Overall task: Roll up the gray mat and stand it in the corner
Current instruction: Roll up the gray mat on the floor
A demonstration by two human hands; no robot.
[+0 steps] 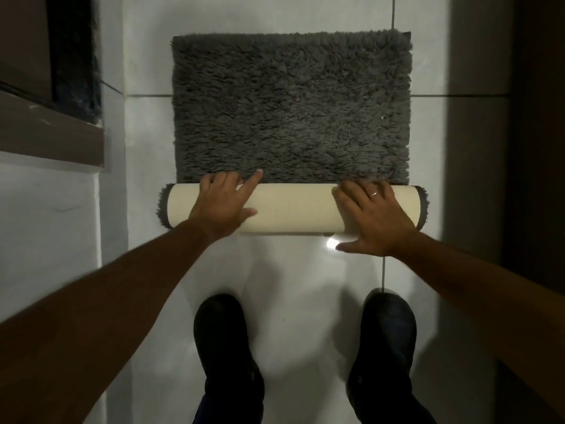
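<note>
I'm in a home, likely a bathroom: glossy white floor tiles (146, 133) with grout lines, a shaggy gray mat (290, 108), dim brown trim (49, 133) beside me.

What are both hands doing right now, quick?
Left hand: open, pressed flat on the rolled part of the gray mat.
Right hand: open, fingers spread, also pressing on the roll.

You stand in black shoes (229, 356) on a glossy white tiled floor (305, 301) crossed by thin grout lines, with a brown ledge (49, 133) and dark recess (76, 56) at your left and a shadowed wall (532, 148) at your right.
</note>
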